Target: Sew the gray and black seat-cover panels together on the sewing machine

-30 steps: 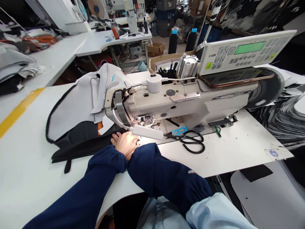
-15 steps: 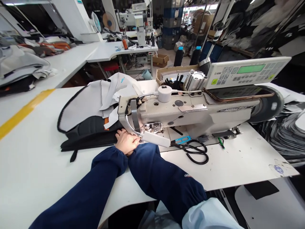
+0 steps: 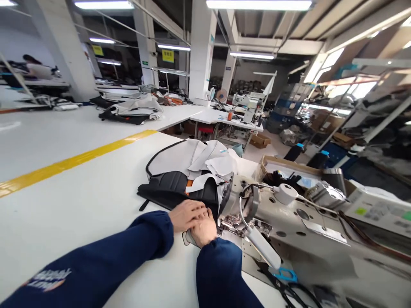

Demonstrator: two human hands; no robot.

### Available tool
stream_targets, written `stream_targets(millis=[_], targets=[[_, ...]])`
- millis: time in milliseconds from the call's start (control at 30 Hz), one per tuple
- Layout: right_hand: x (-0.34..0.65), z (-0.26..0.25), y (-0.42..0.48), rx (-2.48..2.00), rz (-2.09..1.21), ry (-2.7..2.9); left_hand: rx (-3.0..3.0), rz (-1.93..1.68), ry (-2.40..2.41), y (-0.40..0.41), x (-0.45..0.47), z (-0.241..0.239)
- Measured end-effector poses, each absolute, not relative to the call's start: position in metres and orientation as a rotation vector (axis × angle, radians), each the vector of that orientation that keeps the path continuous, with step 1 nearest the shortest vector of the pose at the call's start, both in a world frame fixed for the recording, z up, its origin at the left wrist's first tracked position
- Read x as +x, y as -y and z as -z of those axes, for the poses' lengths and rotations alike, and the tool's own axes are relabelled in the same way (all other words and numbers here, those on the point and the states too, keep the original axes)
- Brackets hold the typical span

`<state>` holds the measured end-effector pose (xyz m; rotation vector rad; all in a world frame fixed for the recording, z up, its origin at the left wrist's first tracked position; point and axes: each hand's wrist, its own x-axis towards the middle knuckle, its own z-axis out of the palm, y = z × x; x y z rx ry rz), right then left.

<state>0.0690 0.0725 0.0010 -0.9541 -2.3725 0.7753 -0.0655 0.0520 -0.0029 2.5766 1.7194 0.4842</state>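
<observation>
My left hand (image 3: 187, 214) lies with its fingers flat on black and grey fabric (image 3: 180, 171) just left of the sewing machine's (image 3: 289, 222) needle area. My right hand (image 3: 204, 230) sits close beside it, partly under the left fingers. Its fingers are curled over the edge of a small grey fabric piece (image 3: 188, 238) at the presser foot. Both arms are in dark blue sleeves. The fabric bundle spreads away from the machine head over the white table (image 3: 80, 201).
A white gooseneck lamp (image 3: 263, 246) hangs in front of the machine. Blue-handled scissors (image 3: 285, 274) lie at the lower right. The control panel (image 3: 379, 209) and a cardboard box (image 3: 282, 164) stand behind. A yellow stripe (image 3: 73, 160) crosses the table; other tables and machines are further off.
The view has swung up and left, showing the hall and ceiling lights. My hands stay together on the fabric at the needle, the left now spread flatter.
</observation>
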Motion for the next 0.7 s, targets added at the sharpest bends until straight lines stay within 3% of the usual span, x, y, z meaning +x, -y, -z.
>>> stream_targets(millis=[167,267,500,700], targets=[[0.073,0.011,-0.073,-1.058,-0.279,2.677,2.479,-0.381,-2.295,-0.045,-0.187,-0.013],[0.073,0.018,-0.074,-1.041,-0.119,2.707,2.378,-0.186,-2.332,-0.049,-0.220,-0.008],[0.076,0.028,-0.077,-1.076,0.037,2.489,2.166,-0.326,-2.377,-0.045,-0.206,-0.002],[0.068,0.014,-0.065,-1.146,-0.009,2.753,1.734,-0.176,-2.419,0.022,-0.183,-0.026]])
